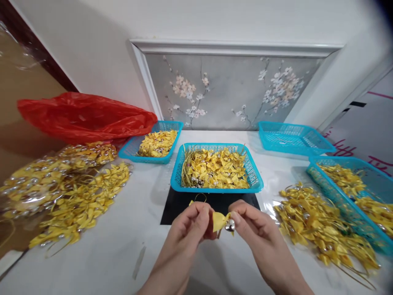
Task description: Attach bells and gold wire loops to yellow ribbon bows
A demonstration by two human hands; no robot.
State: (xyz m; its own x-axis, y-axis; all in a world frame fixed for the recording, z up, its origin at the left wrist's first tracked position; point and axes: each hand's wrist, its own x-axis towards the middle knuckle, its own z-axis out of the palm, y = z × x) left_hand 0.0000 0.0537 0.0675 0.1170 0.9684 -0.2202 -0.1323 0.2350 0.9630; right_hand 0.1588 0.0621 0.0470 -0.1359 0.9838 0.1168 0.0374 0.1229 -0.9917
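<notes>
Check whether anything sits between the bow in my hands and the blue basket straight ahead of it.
Nothing visible does. The left hand and right hand pinch the yellow ribbon bow above the table; between it and the middle blue basket lies only a flat black mat.

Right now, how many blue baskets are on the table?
4: one centre, one back left by the red bag, one empty back right, one far right, partly cut off.
</notes>
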